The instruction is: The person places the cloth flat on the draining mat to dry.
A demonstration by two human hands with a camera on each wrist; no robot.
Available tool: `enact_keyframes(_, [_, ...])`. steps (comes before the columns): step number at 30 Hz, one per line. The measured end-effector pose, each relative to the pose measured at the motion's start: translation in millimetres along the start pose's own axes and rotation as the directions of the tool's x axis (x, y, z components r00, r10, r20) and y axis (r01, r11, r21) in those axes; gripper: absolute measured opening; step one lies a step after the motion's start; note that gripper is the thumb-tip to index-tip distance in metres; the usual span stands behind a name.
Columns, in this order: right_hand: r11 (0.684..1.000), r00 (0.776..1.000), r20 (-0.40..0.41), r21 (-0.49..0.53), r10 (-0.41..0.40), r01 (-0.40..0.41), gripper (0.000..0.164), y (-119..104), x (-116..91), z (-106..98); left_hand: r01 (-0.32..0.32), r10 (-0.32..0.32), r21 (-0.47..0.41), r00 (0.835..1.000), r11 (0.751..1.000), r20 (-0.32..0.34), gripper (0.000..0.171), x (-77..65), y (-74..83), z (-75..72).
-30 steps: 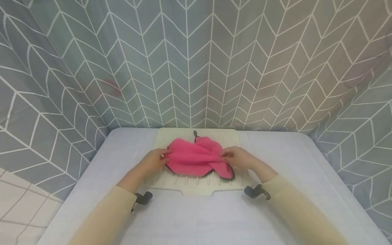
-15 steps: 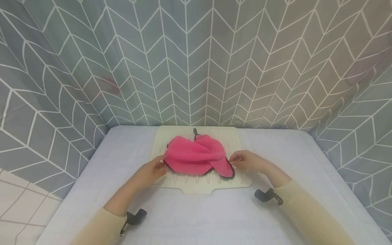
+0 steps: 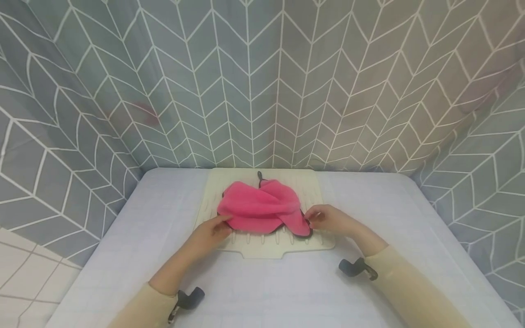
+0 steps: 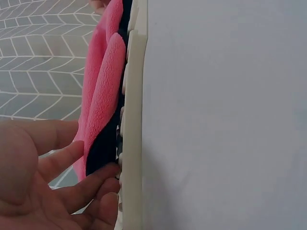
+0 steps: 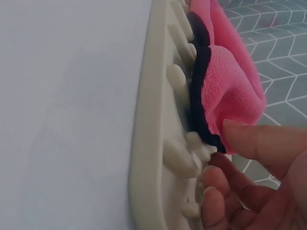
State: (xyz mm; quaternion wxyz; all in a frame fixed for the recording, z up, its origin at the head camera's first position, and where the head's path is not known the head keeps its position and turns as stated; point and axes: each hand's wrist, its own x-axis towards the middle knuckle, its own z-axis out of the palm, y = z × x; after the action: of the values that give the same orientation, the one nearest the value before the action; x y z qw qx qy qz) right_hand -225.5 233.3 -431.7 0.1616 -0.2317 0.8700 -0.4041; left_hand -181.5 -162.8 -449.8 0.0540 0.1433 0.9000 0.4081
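A crumpled pink cloth [image 3: 260, 207] with dark edging and a small dark loop [image 3: 260, 176] lies on a cream ridged drying mat [image 3: 262, 254]. At the cloth's left front edge, my left hand [image 3: 211, 234] holds it between fingers on the pink side and fingers under the dark edge, as the left wrist view shows. My right hand [image 3: 332, 220] pinches the right front corner. In the right wrist view its thumb [image 5: 259, 139] touches the pink pile, with curled fingers below the edging. The cloth's underside is mostly hidden.
The mat lies at the far middle of a white-covered table [image 3: 262, 296], its tab pointing toward me. A grey curtain [image 3: 262, 91] with white chevron lines hangs behind and at both sides. White floor tiles [image 3: 28, 269] show at the lower left.
Both hands have drawn outward and down from the cloth's sides to its front left edge and front right corner. The cloth has stayed nearly in place.
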Motion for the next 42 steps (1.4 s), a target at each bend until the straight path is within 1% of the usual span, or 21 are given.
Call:
enact_keyframes(4, [1.0,1.0,0.013,0.018,0.009,-0.01,0.026,2,2,-1,0.023,-0.023,-0.037,1.0,0.999,-0.017,0.043,1.2,2.1,1.4])
enact_keyframes(9, [0.998,0.999,0.036,0.064,-0.009,0.006,0.029,6,6,-2,0.081,-0.084,-0.063,0.995,0.995,-0.045,0.039,3.5,-0.2,1.8])
enact_keyframes(11, [0.998,1.0,0.028,0.064,-0.003,0.001,0.028,7,7,-1,0.105,-0.109,-0.069,0.993,0.992,-0.053,0.038,4.1,-0.6,1.3])
enact_keyframes(13, [0.998,1.0,0.015,0.064,0.014,-0.015,0.027,8,8,2,0.111,-0.115,-0.072,0.992,0.991,-0.059,0.038,4.3,-1.1,0.3])
enact_keyframes(16, [0.997,0.999,-0.016,0.057,0.043,-0.042,0.024,8,9,5,0.123,-0.128,-0.071,0.989,0.99,-0.079,0.037,5.1,-1.7,-0.9])
enact_keyframes(18, [0.996,0.995,-0.053,0.046,0.081,-0.078,0.021,9,9,5,0.131,-0.137,-0.072,0.986,0.989,-0.094,0.037,5.5,-2.7,-1.7])
enact_keyframes(21, [0.989,0.984,-0.111,0.058,0.139,-0.133,0.017,13,8,4,0.158,-0.167,-0.075,0.978,0.985,-0.128,0.037,6.6,-3.9,-4.0])
enact_keyframes(24, [0.976,0.967,-0.151,0.111,0.204,-0.188,0.015,18,6,-1,0.16,-0.17,-0.074,0.973,0.984,-0.156,0.036,8.2,-5.4,-8.0])
enact_keyframes(26, [0.97,0.96,-0.167,0.136,0.224,-0.203,0.016,21,4,-6,0.156,-0.167,-0.079,0.971,0.985,-0.173,0.035,9.8,-6.0,-12.2])
enact_keyframes(29, [0.964,0.948,-0.198,0.147,0.249,-0.222,0.019,23,1,-15,0.146,-0.16,-0.089,0.969,0.985,-0.19,0.032,13.5,-8.5,-20.0])
enact_keyframes(33, [0.964,0.945,-0.233,0.188,0.229,-0.187,0.026,21,-2,-25,0.138,-0.165,-0.131,0.961,0.982,-0.222,0.03,18.1,-9.9,-30.2])
enact_keyframes(35, [0.964,0.951,-0.229,0.208,0.21,-0.163,0.027,19,-3,-26,0.133,-0.166,-0.153,0.959,0.979,-0.231,0.031,19.5,-10.5,-33.8])
enact_keyframes(37, [0.963,0.958,-0.207,0.223,0.2,-0.153,0.026,18,-3,-26,0.134,-0.17,-0.163,0.958,0.977,-0.23,0.031,20.9,-12.7,-35.6])
enact_keyframes(39, [0.966,0.966,-0.175,0.207,0.19,-0.153,0.024,17,-4,-23,0.141,-0.174,-0.161,0.96,0.977,-0.219,0.031,21.9,-16.9,-36.1])
enact_keyframes(40, [0.969,0.971,-0.155,0.196,0.181,-0.149,0.023,17,-4,-22,0.14,-0.172,-0.161,0.964,0.977,-0.205,0.029,22.5,-19.7,-35.4])
enact_keyframes(42, [0.97,0.978,-0.114,0.188,0.175,-0.152,0.02,17,-4,-18,0.117,-0.14,-0.149,0.978,0.982,-0.154,0.026,23.0,-26.0,-33.7])
